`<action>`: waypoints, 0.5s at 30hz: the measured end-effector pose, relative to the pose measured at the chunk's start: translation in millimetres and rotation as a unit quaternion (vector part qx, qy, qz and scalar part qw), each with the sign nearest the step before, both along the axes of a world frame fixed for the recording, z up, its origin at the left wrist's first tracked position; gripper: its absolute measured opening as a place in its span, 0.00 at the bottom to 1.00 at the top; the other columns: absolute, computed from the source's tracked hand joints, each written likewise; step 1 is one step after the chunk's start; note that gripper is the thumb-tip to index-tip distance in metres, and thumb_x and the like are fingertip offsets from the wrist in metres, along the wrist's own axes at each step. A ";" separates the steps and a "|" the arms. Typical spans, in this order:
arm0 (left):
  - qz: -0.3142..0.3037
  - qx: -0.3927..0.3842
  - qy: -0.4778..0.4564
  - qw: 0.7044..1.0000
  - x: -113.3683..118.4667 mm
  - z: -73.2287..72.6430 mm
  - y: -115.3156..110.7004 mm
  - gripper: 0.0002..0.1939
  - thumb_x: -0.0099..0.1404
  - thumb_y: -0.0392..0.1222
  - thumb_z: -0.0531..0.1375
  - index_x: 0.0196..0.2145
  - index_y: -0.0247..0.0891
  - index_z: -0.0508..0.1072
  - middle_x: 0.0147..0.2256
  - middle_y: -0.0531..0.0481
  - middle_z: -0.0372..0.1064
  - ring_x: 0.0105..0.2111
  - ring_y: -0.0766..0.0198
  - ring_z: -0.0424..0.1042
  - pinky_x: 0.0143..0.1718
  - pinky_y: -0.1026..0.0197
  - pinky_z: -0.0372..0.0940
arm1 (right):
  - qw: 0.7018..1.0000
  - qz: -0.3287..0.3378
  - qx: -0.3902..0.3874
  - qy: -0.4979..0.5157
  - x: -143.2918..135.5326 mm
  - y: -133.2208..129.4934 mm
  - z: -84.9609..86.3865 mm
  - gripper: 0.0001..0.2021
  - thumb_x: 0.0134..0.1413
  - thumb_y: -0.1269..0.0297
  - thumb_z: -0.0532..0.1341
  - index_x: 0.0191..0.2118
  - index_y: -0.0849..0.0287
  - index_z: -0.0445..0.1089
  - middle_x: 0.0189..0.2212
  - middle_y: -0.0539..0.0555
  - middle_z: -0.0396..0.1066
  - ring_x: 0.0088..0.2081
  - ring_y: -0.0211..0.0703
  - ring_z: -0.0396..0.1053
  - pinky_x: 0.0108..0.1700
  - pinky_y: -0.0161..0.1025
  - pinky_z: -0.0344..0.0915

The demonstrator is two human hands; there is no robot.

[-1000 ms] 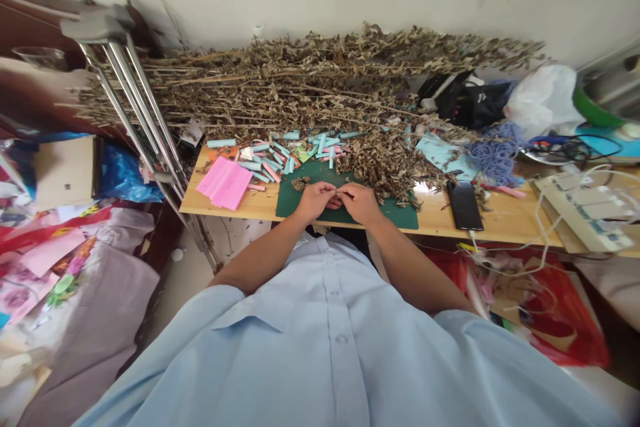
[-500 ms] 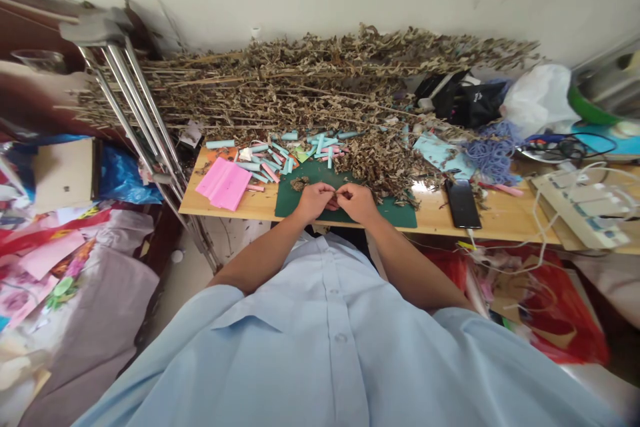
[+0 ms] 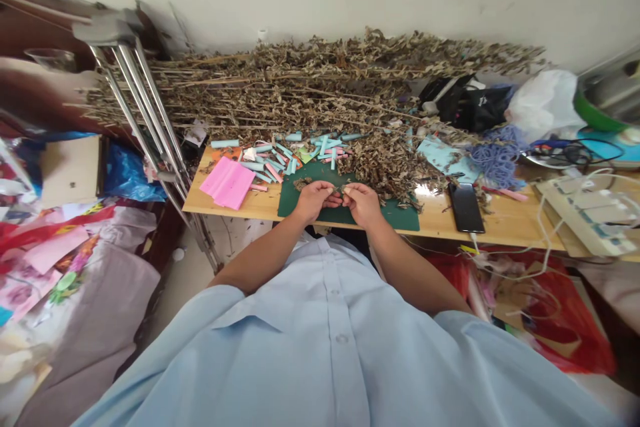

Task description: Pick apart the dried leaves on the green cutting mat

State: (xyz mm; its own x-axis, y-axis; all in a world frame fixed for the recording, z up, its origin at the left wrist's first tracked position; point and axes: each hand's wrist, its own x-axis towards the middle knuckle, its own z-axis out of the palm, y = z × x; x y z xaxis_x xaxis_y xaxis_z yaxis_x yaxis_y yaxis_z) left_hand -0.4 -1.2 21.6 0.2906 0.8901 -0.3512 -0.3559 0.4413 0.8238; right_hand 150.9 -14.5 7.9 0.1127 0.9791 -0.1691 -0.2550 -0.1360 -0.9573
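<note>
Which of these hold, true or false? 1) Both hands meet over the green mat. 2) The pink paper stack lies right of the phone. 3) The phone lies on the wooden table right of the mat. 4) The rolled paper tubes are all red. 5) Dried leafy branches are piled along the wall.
1) True: the left hand and right hand pinch a small dried bit between them over the green mat.
2) False: the pink paper stack lies at the table's left end, far left of the phone.
3) True, on the wooden table.
4) False: the rolled paper tubes are mostly light blue, a few pink.
5) True: dried branches.
</note>
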 end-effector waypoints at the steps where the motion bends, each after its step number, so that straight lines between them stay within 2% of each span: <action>1: -0.002 0.004 0.005 1.000 0.7 -0.5 -0.1 0.10 0.61 0.38 0.64 0.39 0.32 0.68 0.28 0.47 0.75 0.24 0.65 0.76 0.29 0.62 0.73 | 1.000 0.001 0.003 -0.006 0.5 -0.3 0.3 0.10 0.44 0.57 0.66 0.31 0.55 0.69 0.18 0.45 0.66 0.19 0.36 0.63 0.24 0.36 0.65; 7: -0.013 0.019 0.019 1.000 3.0 -3.2 0.4 0.12 0.61 0.41 0.66 0.39 0.32 0.69 0.28 0.49 0.74 0.26 0.65 0.77 0.30 0.63 0.73 | 0.987 0.033 0.048 -0.149 1.0 -5.6 8.9 0.10 0.50 0.55 0.64 0.32 0.57 0.72 0.20 0.47 0.68 0.21 0.37 0.65 0.27 0.36 0.65; 12: -0.006 0.021 0.021 1.000 3.2 -5.2 0.0 0.12 0.61 0.41 0.65 0.39 0.31 0.71 0.26 0.49 0.74 0.26 0.65 0.76 0.30 0.62 0.74 | 0.939 0.033 0.138 -0.313 1.3 -11.1 18.5 0.09 0.55 0.57 0.61 0.34 0.56 0.75 0.30 0.52 0.74 0.29 0.41 0.69 0.35 0.39 0.68; 15: -0.008 0.038 0.019 0.999 2.2 -6.0 -1.7 0.14 0.60 0.42 0.66 0.40 0.31 0.72 0.28 0.49 0.74 0.28 0.64 0.77 0.32 0.61 0.74 | 0.912 0.033 0.183 -0.366 0.5 -12.9 19.5 0.07 0.57 0.60 0.61 0.34 0.55 0.75 0.33 0.53 0.74 0.33 0.42 0.70 0.39 0.40 0.68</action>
State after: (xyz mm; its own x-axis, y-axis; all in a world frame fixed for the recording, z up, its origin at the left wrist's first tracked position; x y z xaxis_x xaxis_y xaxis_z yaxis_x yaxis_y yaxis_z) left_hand 1.8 -2.9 15.6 0.2927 0.9101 -0.2935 -0.3179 0.3821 0.8678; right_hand 151.4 -27.4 27.3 0.0023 0.9638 0.2665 0.4670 0.2346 -0.8526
